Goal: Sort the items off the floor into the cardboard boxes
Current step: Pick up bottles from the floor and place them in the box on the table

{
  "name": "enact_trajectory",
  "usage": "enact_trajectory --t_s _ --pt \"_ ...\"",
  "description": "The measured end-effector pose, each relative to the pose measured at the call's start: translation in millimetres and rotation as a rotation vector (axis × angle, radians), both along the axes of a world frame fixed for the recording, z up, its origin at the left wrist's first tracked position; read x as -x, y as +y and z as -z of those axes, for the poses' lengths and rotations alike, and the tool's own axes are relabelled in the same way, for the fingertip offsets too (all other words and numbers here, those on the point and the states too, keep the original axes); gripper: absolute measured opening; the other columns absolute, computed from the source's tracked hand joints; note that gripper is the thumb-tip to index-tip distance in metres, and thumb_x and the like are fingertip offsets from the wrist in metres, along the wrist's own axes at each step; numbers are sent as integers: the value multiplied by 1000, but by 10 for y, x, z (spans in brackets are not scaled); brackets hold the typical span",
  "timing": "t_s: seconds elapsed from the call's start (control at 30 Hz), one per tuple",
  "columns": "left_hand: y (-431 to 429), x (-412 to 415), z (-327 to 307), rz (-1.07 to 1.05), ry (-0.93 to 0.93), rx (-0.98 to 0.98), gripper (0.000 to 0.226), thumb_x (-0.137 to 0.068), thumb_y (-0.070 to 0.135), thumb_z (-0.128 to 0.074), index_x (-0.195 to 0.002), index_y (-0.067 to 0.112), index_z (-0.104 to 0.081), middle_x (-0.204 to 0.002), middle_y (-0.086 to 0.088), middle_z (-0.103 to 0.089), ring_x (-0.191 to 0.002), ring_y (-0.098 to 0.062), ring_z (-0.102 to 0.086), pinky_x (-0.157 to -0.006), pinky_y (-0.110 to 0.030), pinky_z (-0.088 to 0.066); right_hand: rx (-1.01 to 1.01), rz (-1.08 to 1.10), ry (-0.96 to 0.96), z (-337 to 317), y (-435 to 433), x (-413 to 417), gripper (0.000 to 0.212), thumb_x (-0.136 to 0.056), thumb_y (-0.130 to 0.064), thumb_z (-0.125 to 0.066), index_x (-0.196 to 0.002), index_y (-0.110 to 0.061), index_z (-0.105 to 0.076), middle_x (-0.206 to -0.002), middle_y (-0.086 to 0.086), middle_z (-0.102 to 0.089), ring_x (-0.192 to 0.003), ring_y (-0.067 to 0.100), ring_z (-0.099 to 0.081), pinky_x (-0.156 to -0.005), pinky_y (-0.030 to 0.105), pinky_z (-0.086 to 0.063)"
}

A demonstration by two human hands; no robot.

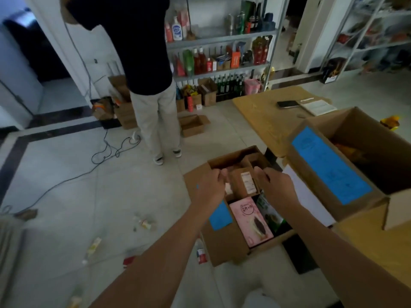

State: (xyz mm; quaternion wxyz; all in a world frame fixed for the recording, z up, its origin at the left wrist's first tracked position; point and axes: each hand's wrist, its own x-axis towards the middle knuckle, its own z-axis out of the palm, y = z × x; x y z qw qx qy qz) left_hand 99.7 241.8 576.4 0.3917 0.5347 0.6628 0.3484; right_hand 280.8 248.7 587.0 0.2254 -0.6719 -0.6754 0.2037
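Left hand (211,185) and right hand (278,185), fingers curled, pinch the top corners of a brown packet (243,183) standing upright inside the open cardboard box (224,243) on the floor. Within that box, on its near side, lie a pink carton (250,218) and a green packet (266,212). A red-and-white item (201,254) lies just beside its left wall, with small bottles (144,223) further left.

Near cardboard box (224,243), brown, small blue label (220,216); inside, brown packet (240,185) with white label (248,182), pink packet (250,221), green packet (268,211). Right cardboard box (315,187), brown, long blue label (331,165). Floor (89,185) pale grey, black border stripe (13,156).
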Motion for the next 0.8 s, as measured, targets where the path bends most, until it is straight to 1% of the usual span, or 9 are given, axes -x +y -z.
enact_trajectory --t_s 0.13,0.23,0.33,0.43,0.5,0.57,0.63,0.73,0.8 --pt "-149 476 189 -27 75 117 45 -102 46 -28 -69 22 -48 -60 4 -52 -49 -5 -53 -50 -18 -39 96 -125 -16 73 -54 412 35 -100 -44 -39 -79 -22 -54 -72 0 -61 -65 15 -57 -62 30 -44" --pt "-181 817 184 -72 88 108 50 -102 47 -28 -62 21 -45 -58 3 -51 -53 -11 -55 -54 -22 -39 134 -208 -104 91 101 683 32 -102 -39 -39 -87 -19 -59 -81 3 -65 -73 17 -62 -69 36 -53" --pt "-204 1144 208 -136 125 121 49 -103 39 -30 -65 15 -47 -63 -5 -53 -62 -19 -59 -63 -28 -44 135 -244 38 199 322 983 30 -99 -41 -42 -78 -27 -59 -72 -3 -61 -66 13 -56 -62 27 -43" --pt "-261 1428 385 -221 87 218 36 -103 29 -34 -76 11 -50 -73 -8 -56 -67 -20 -60 -59 -25 -43 242 -270 134 497 464 1305 36 -100 -43 -41 -83 -18 -61 -74 4 -61 -69 21 -59 -68 39 -49" --pt "-324 1609 545 -259 43 262 27 -101 13 -38 -76 13 -48 -75 -5 -54 -68 -18 -57 -55 -17 -42 289 -313 146 768 514 1511 32 -101 -38 -43 -88 -15 -60 -75 6 -59 -68 22 -56 -65 38 -47" --pt "-424 1743 715 -281 -39 239 28 -92 -9 -37 -79 12 -49 -74 -2 -53 -66 -14 -53 -59 -16 -45 335 -361 148 990 519 1681 19 -101 -31 -46 -100 -18 -60 -83 4 -57 -75 20 -54 -67 32 -43" --pt "-545 1822 919 -347 -139 186 40 -78 -23 -32 -82 12 -51 -77 -2 -55 -72 -15 -54 -72 -27 -49 374 -379 154 1152 487 1783 23 -100 -19 -46 -118 -11 -60 -95 8 -61 -79 17 -55 -67 27 -43" --pt "-622 1875 1256 -430 -207 193 43 -78 -20 -37 -87 17 -57 -88 -1 -60 -84 -18 -59 -83 -35 -51 436 -420 101 1317 404 1827 35 -99 -10 -44 -134 -9 -50 -125 10 -58 -107 26 -58 -86 28 -45" --pt "-617 1894 1484 -470 -292 195 44 -80 -20 -41 -87 20 -59 -85 1 -59 -83 -16 -61 -79 -31 -51 460 -419 103 1433 359 1823 39 -98 -10 -46 -137 -12 -49 -129 9 -56 -116 27 -55 -88 27 -41"
